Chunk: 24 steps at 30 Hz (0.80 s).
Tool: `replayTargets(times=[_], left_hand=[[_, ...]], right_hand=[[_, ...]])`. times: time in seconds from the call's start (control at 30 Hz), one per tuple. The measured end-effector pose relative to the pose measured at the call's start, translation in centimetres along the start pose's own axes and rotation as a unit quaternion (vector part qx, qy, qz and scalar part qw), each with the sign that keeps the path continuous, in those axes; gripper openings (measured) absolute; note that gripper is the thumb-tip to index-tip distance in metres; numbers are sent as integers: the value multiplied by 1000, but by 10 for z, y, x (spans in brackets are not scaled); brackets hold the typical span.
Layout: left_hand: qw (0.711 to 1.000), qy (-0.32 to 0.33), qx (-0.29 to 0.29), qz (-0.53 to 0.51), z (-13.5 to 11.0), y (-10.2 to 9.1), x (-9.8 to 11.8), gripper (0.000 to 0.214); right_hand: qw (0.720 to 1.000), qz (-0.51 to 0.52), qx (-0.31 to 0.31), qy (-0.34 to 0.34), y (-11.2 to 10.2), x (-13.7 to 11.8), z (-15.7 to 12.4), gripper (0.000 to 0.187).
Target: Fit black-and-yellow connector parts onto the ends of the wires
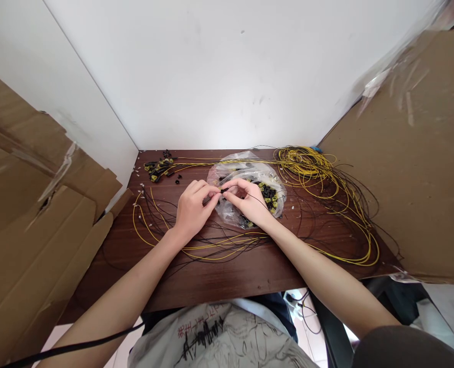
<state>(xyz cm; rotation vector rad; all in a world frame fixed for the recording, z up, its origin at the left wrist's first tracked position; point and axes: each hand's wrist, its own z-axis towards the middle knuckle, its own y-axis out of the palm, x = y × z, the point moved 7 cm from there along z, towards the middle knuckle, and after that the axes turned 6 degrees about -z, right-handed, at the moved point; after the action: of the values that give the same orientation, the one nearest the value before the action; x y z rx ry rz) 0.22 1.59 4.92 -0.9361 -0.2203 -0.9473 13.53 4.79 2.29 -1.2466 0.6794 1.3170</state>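
Note:
Over the middle of the table, my left hand (196, 204) and my right hand (248, 202) meet fingertip to fingertip. Both pinch a small black connector piece (224, 190), and a thin black wire runs from it over my right hand. Its exact shape is too small to make out. Beneath and behind my right hand lies a clear plastic bag (234, 217), holding many small black and yellow connector parts (270, 197). Yellow and black wires (211, 250) cross the table in front of and below both hands.
A large coil of yellow and black wires (307, 166) lies at the back right. Wire ends with black and yellow connectors (158, 168) are gathered at the back left. Cardboard sheets (414, 153) flank the brown table (242, 278), and a white wall (227, 76) stands behind it.

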Motion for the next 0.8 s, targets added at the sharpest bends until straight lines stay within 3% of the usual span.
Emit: replayTargets(times=[0.4,0.8], left_hand=[[1000,-10,16,-8,2,-4,0,10],[1000,1,4,-6,1,-2,1,12]], right_hand=[[998,10,63,19,-15,4,2,15],[1000,-8,7,1,0,0,-1,16]])
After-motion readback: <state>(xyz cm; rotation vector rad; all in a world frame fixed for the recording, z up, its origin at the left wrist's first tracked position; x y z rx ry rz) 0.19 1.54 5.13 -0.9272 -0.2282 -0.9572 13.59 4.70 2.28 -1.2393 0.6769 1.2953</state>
